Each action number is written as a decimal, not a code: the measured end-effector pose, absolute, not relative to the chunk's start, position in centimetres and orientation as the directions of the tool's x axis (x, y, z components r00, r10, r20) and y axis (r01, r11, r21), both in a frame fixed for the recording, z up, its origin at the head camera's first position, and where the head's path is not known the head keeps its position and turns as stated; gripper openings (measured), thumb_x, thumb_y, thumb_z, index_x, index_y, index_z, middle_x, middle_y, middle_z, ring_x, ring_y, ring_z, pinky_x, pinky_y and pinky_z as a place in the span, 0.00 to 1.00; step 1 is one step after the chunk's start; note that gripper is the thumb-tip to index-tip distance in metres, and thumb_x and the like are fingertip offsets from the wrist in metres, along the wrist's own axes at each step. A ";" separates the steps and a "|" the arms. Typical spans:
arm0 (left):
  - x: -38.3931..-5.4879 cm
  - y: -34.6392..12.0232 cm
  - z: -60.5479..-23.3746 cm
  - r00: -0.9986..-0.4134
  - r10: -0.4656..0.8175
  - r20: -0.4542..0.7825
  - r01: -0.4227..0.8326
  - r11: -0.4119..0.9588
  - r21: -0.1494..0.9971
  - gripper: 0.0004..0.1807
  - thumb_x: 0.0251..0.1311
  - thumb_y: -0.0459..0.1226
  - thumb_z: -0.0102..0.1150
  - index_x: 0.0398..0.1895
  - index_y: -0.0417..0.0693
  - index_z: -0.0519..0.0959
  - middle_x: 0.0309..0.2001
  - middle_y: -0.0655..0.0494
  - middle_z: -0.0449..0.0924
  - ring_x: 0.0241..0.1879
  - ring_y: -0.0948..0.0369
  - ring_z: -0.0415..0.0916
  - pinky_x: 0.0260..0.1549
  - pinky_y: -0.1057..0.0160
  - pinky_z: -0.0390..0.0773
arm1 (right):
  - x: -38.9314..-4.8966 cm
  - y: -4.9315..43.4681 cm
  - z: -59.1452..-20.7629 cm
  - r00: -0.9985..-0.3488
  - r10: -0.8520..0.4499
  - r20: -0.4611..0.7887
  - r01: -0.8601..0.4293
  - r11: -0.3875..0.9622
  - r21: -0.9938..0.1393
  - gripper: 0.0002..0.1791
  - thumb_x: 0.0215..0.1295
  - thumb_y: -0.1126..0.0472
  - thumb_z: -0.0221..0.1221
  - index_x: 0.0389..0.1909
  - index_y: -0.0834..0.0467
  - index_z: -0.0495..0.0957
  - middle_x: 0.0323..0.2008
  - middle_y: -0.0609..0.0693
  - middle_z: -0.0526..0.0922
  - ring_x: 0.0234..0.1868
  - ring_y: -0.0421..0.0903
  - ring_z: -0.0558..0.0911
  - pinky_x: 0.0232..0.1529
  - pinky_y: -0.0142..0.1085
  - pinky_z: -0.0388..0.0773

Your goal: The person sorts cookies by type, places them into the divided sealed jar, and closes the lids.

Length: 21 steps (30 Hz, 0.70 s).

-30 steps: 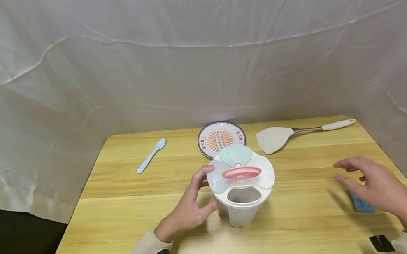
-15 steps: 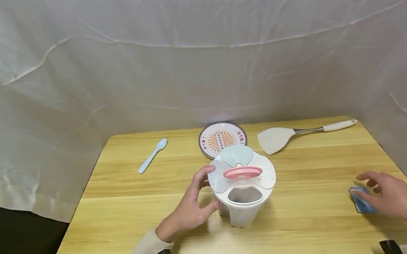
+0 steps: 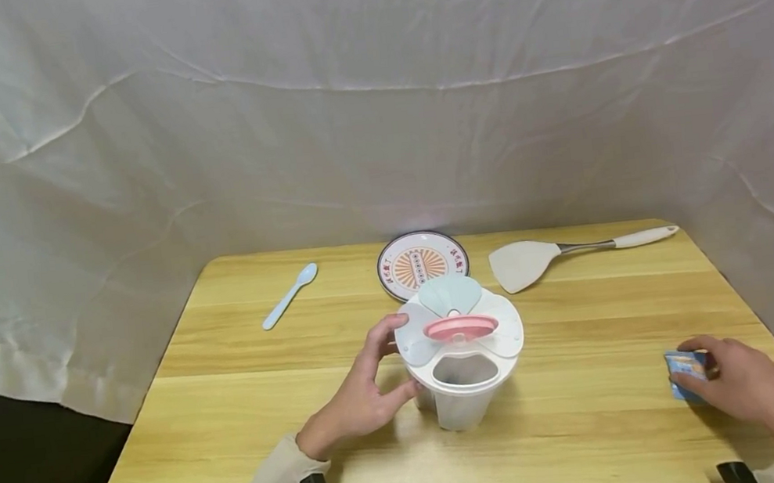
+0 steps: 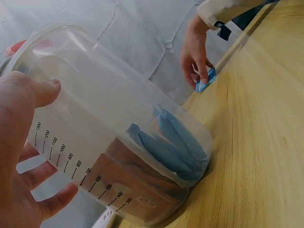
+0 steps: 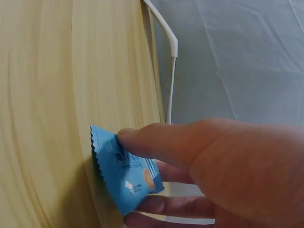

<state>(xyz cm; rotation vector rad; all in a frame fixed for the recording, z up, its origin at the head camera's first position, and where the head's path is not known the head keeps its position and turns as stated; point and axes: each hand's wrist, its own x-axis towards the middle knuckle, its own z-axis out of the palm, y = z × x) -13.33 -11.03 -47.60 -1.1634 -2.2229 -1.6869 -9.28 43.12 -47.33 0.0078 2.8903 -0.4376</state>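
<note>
A white see-through storage container (image 3: 464,410) stands upright mid-table. Its round lid has a pale-blue petal flap (image 3: 451,294), a raised pink flap (image 3: 461,328) and an uncovered hole at the front. My left hand (image 3: 364,401) grips its left side, fingers and thumb round the rim. Through its wall in the left wrist view show blue packets (image 4: 166,142) and brown packets (image 4: 142,185), in separate compartments. At the table's right, my right hand (image 3: 756,384) pinches a small blue snack packet (image 5: 124,175) between thumb and fingers, close to the tabletop.
Behind the container lies a round patterned plate (image 3: 421,257), partly hidden by the lid. A white spatula (image 3: 524,264) lies at the back right. Toward the back left is a light-blue spoon (image 3: 290,296). Grey-white cloth (image 3: 376,140) hangs behind and beside the wooden table (image 3: 235,415).
My right hand has moved right and down onto the blue snack packet and taken hold of it; the packet is now tilted up. The left hand and the container stay put.
</note>
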 end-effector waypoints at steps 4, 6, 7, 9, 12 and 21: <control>-13.4 -11.0 -47.6 -0.695 0.494 0.523 0.635 0.081 0.768 0.47 0.62 0.25 0.73 0.80 0.43 0.58 0.79 0.37 0.65 0.75 0.59 0.70 0.70 0.52 0.81 | -9.5 42.5 -47.1 -0.981 -0.024 -0.193 0.045 0.938 -0.344 0.28 0.70 0.55 0.72 0.62 0.69 0.79 0.40 0.61 0.89 0.38 0.52 0.87 0.31 0.40 0.79; -13.4 -11.0 -47.7 -0.693 0.494 0.526 0.638 0.080 0.766 0.47 0.62 0.25 0.74 0.80 0.43 0.58 0.79 0.37 0.65 0.74 0.60 0.70 0.69 0.52 0.81 | -9.6 42.1 -46.9 -0.987 -0.027 -0.158 0.033 0.929 -0.368 0.25 0.70 0.59 0.71 0.62 0.68 0.80 0.42 0.65 0.90 0.39 0.54 0.88 0.30 0.37 0.79; -13.4 -11.0 -47.7 -0.692 0.494 0.527 0.639 0.080 0.765 0.47 0.61 0.25 0.74 0.80 0.43 0.58 0.79 0.37 0.65 0.74 0.60 0.70 0.69 0.52 0.81 | -9.6 42.0 -47.0 -0.990 -0.037 -0.139 0.019 0.925 -0.379 0.23 0.71 0.61 0.71 0.61 0.68 0.81 0.43 0.67 0.89 0.39 0.56 0.88 0.29 0.37 0.79; -13.4 -11.0 -47.7 -0.689 0.496 0.528 0.642 0.078 0.763 0.47 0.61 0.25 0.74 0.80 0.43 0.58 0.79 0.37 0.65 0.74 0.60 0.70 0.69 0.52 0.81 | -9.6 41.6 -47.0 -0.993 -0.047 -0.104 -0.002 0.920 -0.391 0.20 0.73 0.64 0.69 0.61 0.67 0.81 0.45 0.70 0.89 0.40 0.58 0.89 0.28 0.34 0.79; -13.5 -11.0 -47.7 -0.684 0.500 0.531 0.646 0.077 0.760 0.47 0.61 0.25 0.74 0.80 0.43 0.58 0.79 0.37 0.65 0.74 0.59 0.70 0.70 0.52 0.81 | -9.6 41.2 -46.9 -0.997 -0.057 -0.059 -0.029 0.914 -0.405 0.17 0.75 0.66 0.66 0.61 0.65 0.82 0.48 0.71 0.88 0.39 0.56 0.89 0.27 0.32 0.77; -13.4 -11.1 -47.8 -0.692 0.497 0.523 0.639 0.086 0.764 0.47 0.61 0.26 0.74 0.80 0.43 0.58 0.79 0.38 0.65 0.74 0.57 0.70 0.69 0.51 0.82 | -9.8 39.5 -46.5 -0.991 -0.053 0.126 -0.104 0.890 -0.445 0.13 0.73 0.68 0.68 0.56 0.60 0.85 0.47 0.68 0.90 0.34 0.35 0.83 0.23 0.30 0.75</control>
